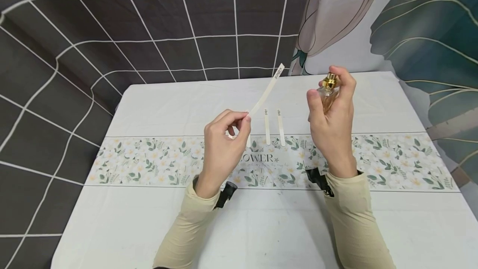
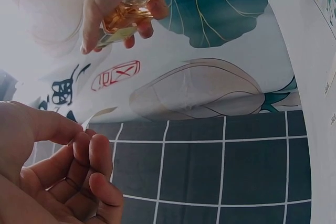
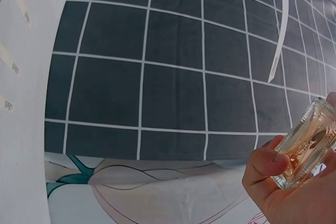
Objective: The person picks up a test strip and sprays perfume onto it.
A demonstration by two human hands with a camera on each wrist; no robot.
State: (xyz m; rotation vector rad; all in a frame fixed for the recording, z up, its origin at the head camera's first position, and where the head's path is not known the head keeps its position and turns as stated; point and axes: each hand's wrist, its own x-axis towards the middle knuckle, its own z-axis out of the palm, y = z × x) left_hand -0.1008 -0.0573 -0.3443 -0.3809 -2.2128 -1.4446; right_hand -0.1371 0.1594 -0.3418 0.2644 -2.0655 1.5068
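Left fingers [image 1: 239, 115] are pinching a strip [image 1: 266, 94], right fingers [image 1: 346, 80] gripping a bottle [image 1: 329, 100]; slack pinching risks losing the strip.

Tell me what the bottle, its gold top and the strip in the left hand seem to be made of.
Bottle: clear, glossy, probably glass, from its bright edges and see-through amber interior; clear plastic is possible.
Gold top: shiny, reflective, perhaps metal or metal-coated plastic.
Strip: matte, off-white, likely paper or thin card, since it curves gently and bears dark print.
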